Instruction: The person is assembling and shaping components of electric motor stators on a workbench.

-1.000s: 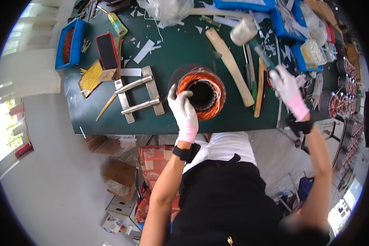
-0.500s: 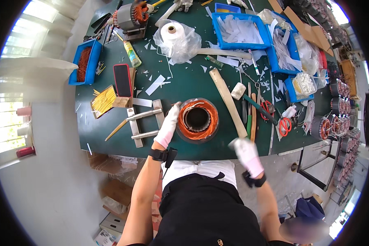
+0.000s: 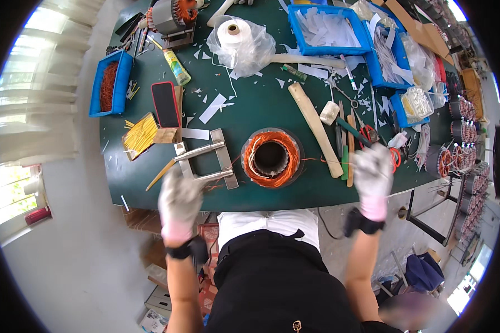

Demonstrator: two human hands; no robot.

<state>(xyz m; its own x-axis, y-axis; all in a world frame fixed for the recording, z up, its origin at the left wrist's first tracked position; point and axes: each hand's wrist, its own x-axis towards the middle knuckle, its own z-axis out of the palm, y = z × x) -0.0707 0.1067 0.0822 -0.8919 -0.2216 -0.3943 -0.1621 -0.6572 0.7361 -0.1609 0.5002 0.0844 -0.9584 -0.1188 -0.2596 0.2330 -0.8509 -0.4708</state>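
Note:
A motor stator (image 3: 301, 151) with orange copper windings (image 3: 286, 176) stands near the table's front edge, its round bore facing up. A pale lead loops over the winding's left side. My right hand (image 3: 373, 172), in a white glove, is blurred at the right by the tool handles. A thin copper wire (image 3: 322, 161) runs from the stator straight to its closed fingers. My left hand (image 3: 180, 202), also gloved and smeared, is curled beside the metal frame (image 3: 226, 161) with two bars. Reddish wire shows next to its fingers and by the stator's left side.
A mallet (image 3: 329, 112), a wooden bat (image 3: 316, 130) and red-handled scissors (image 3: 395, 158) lie on the right. Blue bins (image 3: 339, 51) of paper strips stand behind. A phone (image 3: 165, 105), yellow sticks (image 3: 140, 135) and a bagged white roll (image 3: 233, 33) are farther left.
My left hand has left the stator and moved left and nearer me. My right hand has moved right and farther up. Wires now stretch out from both sides of the stator.

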